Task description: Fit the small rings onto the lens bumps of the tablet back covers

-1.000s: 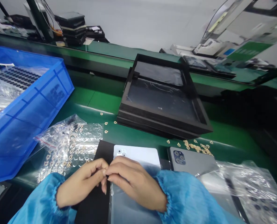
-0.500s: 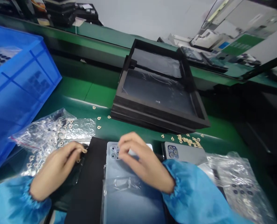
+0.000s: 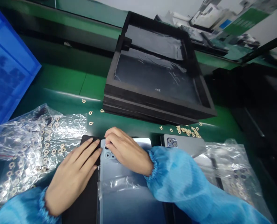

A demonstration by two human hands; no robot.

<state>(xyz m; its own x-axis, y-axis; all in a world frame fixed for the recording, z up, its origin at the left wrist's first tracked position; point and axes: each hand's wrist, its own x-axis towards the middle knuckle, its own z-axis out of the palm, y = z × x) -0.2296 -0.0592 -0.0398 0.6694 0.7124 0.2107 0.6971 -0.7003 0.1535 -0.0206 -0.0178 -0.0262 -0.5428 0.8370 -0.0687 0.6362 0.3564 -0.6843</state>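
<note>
A light-blue tablet [image 3: 129,205] lies back up in front of me, with clear film across its middle. My right hand [image 3: 128,152] is over its camera block [image 3: 108,155], the fingers pinched at the lens area. Whatever is between those fingertips is hidden. My left hand [image 3: 74,174] rests with outstretched fingers on the black board [image 3: 82,202] beside the tablet, the fingertips near the tablet's left edge. Left of that hand lies a clear plastic bag [image 3: 19,133] with many small beige rings [image 3: 47,145] on and around it.
A stack of black foam trays [image 3: 152,107] holding film-covered devices stands behind the tablet. To the right are a grey phone-like device [image 3: 190,143], loose beige rings [image 3: 188,131] and a plastic bag [image 3: 236,174] of small parts. A blue crate [image 3: 10,65] stands at the left.
My left hand has moved right from the ring bag and gone from a pinch on a small ring to flat on the black board. My right hand has lowered onto the camera block. The view has shifted.
</note>
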